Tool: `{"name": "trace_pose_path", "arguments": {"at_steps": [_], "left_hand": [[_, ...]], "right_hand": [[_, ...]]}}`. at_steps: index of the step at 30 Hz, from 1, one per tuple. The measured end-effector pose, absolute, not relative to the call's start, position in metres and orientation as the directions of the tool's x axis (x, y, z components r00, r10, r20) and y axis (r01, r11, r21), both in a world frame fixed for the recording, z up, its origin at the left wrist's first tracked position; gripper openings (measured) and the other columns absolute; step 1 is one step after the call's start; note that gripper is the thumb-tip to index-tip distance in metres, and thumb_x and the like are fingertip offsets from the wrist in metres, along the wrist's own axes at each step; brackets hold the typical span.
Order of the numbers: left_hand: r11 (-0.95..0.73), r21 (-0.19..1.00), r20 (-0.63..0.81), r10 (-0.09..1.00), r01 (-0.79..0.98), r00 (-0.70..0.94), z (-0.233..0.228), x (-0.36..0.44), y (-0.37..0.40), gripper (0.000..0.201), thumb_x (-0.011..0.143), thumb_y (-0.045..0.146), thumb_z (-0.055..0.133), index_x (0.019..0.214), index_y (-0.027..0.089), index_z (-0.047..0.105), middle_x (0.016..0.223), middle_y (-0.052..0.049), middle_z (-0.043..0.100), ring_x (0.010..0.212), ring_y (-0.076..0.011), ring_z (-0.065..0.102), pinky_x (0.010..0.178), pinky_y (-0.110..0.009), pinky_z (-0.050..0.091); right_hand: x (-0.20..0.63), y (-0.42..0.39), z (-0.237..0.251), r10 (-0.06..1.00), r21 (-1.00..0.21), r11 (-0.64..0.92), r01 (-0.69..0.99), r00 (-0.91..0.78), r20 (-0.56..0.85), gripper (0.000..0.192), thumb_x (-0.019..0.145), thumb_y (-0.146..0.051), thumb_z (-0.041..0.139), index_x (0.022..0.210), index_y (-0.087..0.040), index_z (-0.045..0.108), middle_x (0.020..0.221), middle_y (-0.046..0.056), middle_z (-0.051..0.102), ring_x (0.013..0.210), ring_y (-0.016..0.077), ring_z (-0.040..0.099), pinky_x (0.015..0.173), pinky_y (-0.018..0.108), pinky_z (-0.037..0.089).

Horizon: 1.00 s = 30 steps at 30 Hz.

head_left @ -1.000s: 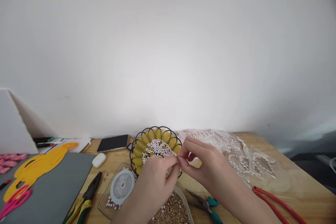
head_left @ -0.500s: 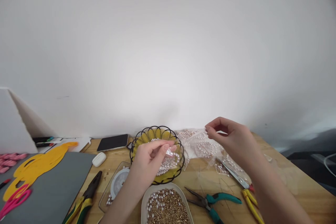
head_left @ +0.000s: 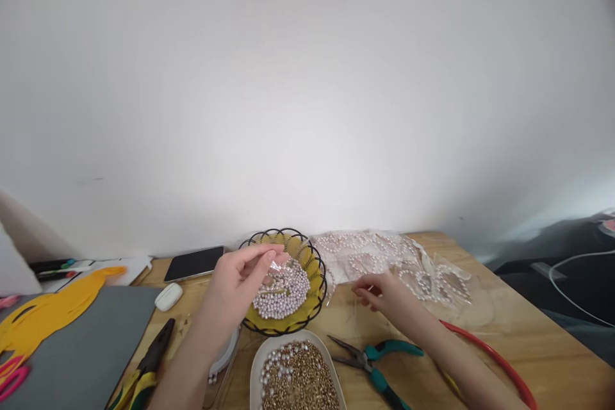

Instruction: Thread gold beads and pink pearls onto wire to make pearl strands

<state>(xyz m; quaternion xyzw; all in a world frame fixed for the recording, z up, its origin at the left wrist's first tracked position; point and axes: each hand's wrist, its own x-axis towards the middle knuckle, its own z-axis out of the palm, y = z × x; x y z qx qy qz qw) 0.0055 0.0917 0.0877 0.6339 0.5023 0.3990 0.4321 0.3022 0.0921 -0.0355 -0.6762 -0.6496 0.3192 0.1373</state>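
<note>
My left hand (head_left: 243, 278) is over the left side of a yellow basket (head_left: 317, 307) with a black looped rim. Its thumb and fingers pinch a shiny piece of clear plastic (head_left: 275, 265). Below it, small pale lilac beads (head_left: 283, 295) fill the bottom of the basket. To the right, my right hand (head_left: 377, 291) is closed in a pinch low over the wooden table, in front of clear bags of pearl strands (head_left: 369, 250). A thin whitish strip seems to hang from its fingertips; what exactly it holds is too fine to make out.
A white tray of gold and pearly beads (head_left: 300, 378) stands at the front. Teal-handled pliers (head_left: 377, 359) and a red curved handle (head_left: 494, 355) lie right of it. Leftward are yellow-green pliers (head_left: 148, 371), a phone (head_left: 195, 262), a white case (head_left: 168, 296) and yellow cut-outs (head_left: 52, 314).
My right hand has come down and left from above the bags. My left hand has shifted slightly left in view, still pinching plastic. The scissors no longer show on the bags; a red handle now shows.
</note>
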Motion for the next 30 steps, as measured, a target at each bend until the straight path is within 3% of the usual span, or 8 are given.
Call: {"name": "trace_pose_path", "arguments": {"at_steps": [6,11,13,16,19,21,26,30], "left_hand": [[-0.107,0.961,0.047,0.972,0.255,0.231,0.087,0.011,0.091,0.026,0.098,0.035,0.065,0.111,0.02,0.083,0.112,-0.007,0.086,0.11,-0.0273,0.079,0.091,-0.037,0.065],[-0.11,0.968,0.03,0.944,0.226,0.329,0.086,0.009,0.098,0.026,0.1,0.039,0.066,0.11,0.025,0.084,0.118,-0.005,0.084,0.116,-0.0254,0.076,0.099,-0.035,0.061],[-0.082,0.981,0.012,0.931,0.178,0.365,0.083,0.01,0.102,0.027,0.099,0.042,0.068,0.109,0.025,0.085,0.12,-0.006,0.083,0.117,-0.0258,0.075,0.097,-0.034,0.06],[0.037,0.998,-0.051,0.927,0.043,0.373,0.074,0.016,0.104,0.031,0.093,0.05,0.074,0.105,0.024,0.086,0.119,-0.007,0.084,0.115,-0.0268,0.075,0.089,-0.031,0.059],[0.166,0.982,-0.121,0.914,-0.086,0.387,0.063,0.026,0.103,0.037,0.085,0.056,0.082,0.102,0.024,0.086,0.111,-0.008,0.086,0.111,-0.027,0.077,0.085,-0.03,0.059],[0.203,0.969,-0.131,0.906,-0.143,0.403,0.059,0.032,0.101,0.038,0.082,0.057,0.085,0.101,0.024,0.086,0.106,-0.008,0.087,0.108,-0.0256,0.078,0.084,-0.028,0.059],[0.202,0.944,-0.098,0.926,-0.259,0.365,0.06,0.034,0.097,0.039,0.076,0.055,0.09,0.101,0.025,0.088,0.103,-0.008,0.087,0.106,-0.0263,0.079,0.086,-0.029,0.061],[0.14,0.974,-0.079,0.947,-0.176,0.311,0.067,0.025,0.099,0.042,0.077,0.058,0.088,0.105,0.026,0.088,0.108,-0.009,0.086,0.112,-0.0268,0.077,0.085,-0.028,0.061]], "right_hand": [[0.331,0.05,-0.043,0.994,-0.442,-0.045,0.896,-0.003,-0.106,0.03,0.09,-0.015,0.051,0.079,-0.021,0.078,0.096,0.014,0.074,0.085,0.0317,0.074,0.078,0.043,0.054],[0.343,0.028,-0.032,0.999,-0.412,-0.038,0.911,0.019,-0.049,0.025,0.082,-0.022,0.056,0.057,-0.025,0.061,0.079,0.011,0.07,0.077,0.0335,0.073,0.069,0.042,0.053],[0.344,0.026,-0.023,0.999,-0.411,-0.035,0.911,0.033,-0.012,0.025,0.086,-0.028,0.054,0.062,-0.026,0.058,0.079,0.011,0.069,0.077,0.0341,0.072,0.07,0.045,0.054],[0.333,0.03,0.001,0.999,-0.515,0.024,0.857,-0.009,0.032,0.025,0.095,-0.039,0.047,0.091,-0.025,0.067,0.094,0.011,0.075,0.089,0.0315,0.074,0.082,0.047,0.058],[0.307,0.04,0.032,0.996,-0.808,0.083,0.584,-0.059,0.06,0.039,0.093,-0.056,0.058,0.113,-0.025,0.07,0.113,0.012,0.079,0.102,0.0307,0.075,0.093,0.049,0.059],[0.286,0.05,0.05,0.992,-0.923,0.115,0.368,-0.096,0.086,0.049,0.088,-0.059,0.066,0.122,-0.024,0.07,0.114,0.013,0.081,0.106,0.0299,0.076,0.095,0.048,0.06],[0.249,0.077,0.071,0.984,-0.97,0.119,0.212,-0.152,0.088,0.033,0.083,-0.052,0.075,0.098,-0.025,0.084,0.098,0.01,0.086,0.091,0.0264,0.078,0.082,0.04,0.063],[0.244,0.088,0.075,0.98,-0.97,0.145,0.193,-0.161,0.115,0.03,0.086,-0.052,0.071,0.086,-0.027,0.087,0.084,0.007,0.085,0.08,0.0222,0.075,0.071,0.034,0.06]]}}
